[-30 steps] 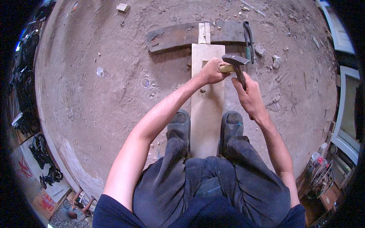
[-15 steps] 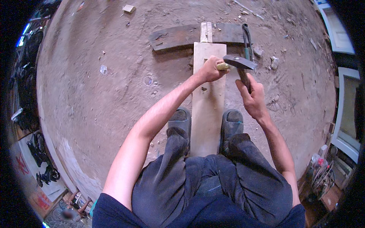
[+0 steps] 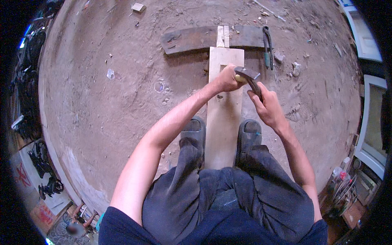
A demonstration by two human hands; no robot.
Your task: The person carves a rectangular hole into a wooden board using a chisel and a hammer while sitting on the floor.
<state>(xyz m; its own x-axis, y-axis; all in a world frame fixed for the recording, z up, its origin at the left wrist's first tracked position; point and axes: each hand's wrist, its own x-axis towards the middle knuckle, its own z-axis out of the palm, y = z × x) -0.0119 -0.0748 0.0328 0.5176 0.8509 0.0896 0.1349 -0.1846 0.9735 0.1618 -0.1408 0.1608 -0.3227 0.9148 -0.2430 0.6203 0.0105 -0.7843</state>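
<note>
A pale wooden board (image 3: 224,134) runs away from me between my feet, with a small rectangular cut near its far end. My left hand (image 3: 228,79) is closed over that end, gripping a chisel by its pale yellow handle (image 3: 240,78); the blade is hidden under the hand. In my right hand (image 3: 269,106) is a hammer (image 3: 247,73), held by its dark handle. The hammer head is at the butt of the chisel handle and overlaps it in view; whether they touch I cannot tell.
A dark curved plank (image 3: 190,39) lies crosswise beyond the board, with a light wood strip (image 3: 222,36) on it. Pliers with teal grips (image 3: 267,49) rest at its right end. White-framed panels (image 3: 371,122) and clutter line the right, and a person (image 3: 79,222) is at lower left.
The hammer has come down and to the left, from above the chisel handle onto or close to its end. My left hand stays around the chisel, shifted slightly down.
</note>
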